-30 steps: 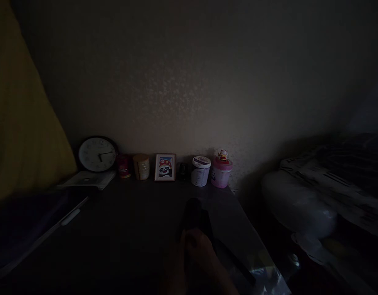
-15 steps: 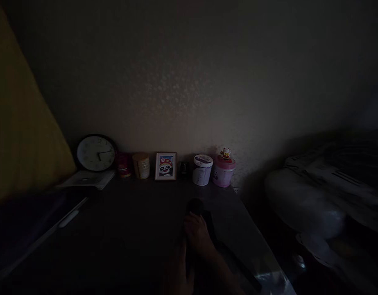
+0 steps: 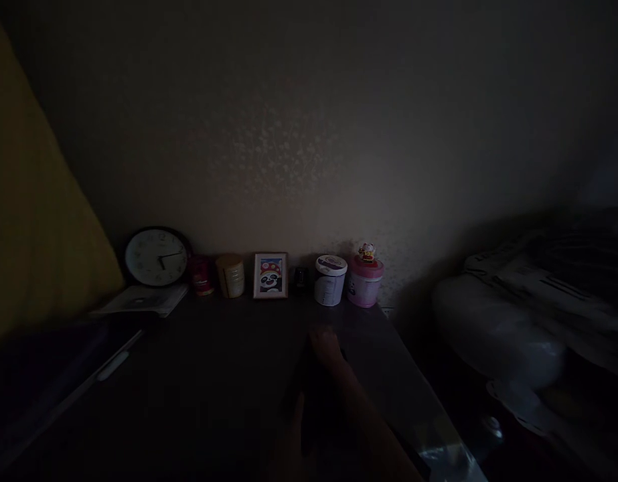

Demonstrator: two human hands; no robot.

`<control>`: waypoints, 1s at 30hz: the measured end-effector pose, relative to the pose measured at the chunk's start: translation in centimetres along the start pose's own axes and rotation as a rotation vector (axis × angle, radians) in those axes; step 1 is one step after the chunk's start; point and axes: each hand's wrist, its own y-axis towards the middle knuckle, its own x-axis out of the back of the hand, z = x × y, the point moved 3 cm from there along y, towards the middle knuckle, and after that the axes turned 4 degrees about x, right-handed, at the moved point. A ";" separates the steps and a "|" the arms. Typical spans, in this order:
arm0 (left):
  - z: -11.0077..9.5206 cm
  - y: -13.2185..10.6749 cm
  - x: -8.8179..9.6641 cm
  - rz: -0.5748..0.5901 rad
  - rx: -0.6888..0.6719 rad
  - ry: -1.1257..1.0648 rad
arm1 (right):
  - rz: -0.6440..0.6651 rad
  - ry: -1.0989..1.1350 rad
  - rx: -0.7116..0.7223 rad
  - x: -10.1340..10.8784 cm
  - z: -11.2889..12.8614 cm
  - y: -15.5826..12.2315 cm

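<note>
The light is very dim. My right hand (image 3: pixel 325 345) reaches forward over the desk with its fingers curled around the far end of a black object (image 3: pixel 321 402), whose kind I cannot make out. Closer to me and lower, my left hand (image 3: pixel 294 428) lies along the object's left side. Only a pale edge of it shows, and its fingers are lost in the dark. Most of the object blends into the dark desk top (image 3: pixel 213 375).
Along the wall stand a round clock (image 3: pixel 157 257), a red container (image 3: pixel 202 276), a yellow canister (image 3: pixel 231 276), a framed panda picture (image 3: pixel 270 276), a white tub (image 3: pixel 331 281) and a pink tub (image 3: pixel 365 284) topped by a figurine (image 3: pixel 367 252). Bulky bags (image 3: pixel 494 328) lie right of the desk.
My right hand has moved slightly forward, away from me, over the black object's far end. My left hand stays near the same place. The view has tilted slightly up.
</note>
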 end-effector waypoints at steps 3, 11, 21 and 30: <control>-0.5 -0.1 0.3 -0.016 -0.012 -0.003 | -0.092 0.052 -0.124 1.8 -2.4 -1.4; -1.2 0.1 1.1 0.052 0.017 -0.045 | -0.072 0.336 -0.264 4.8 -5.8 -9.5; -1.1 0.1 1.5 0.101 0.013 -0.133 | -0.081 0.363 -0.260 4.1 -3.8 -10.7; -1.0 0.3 1.5 0.102 0.016 -0.063 | -0.057 0.399 -0.281 3.4 -0.8 -10.2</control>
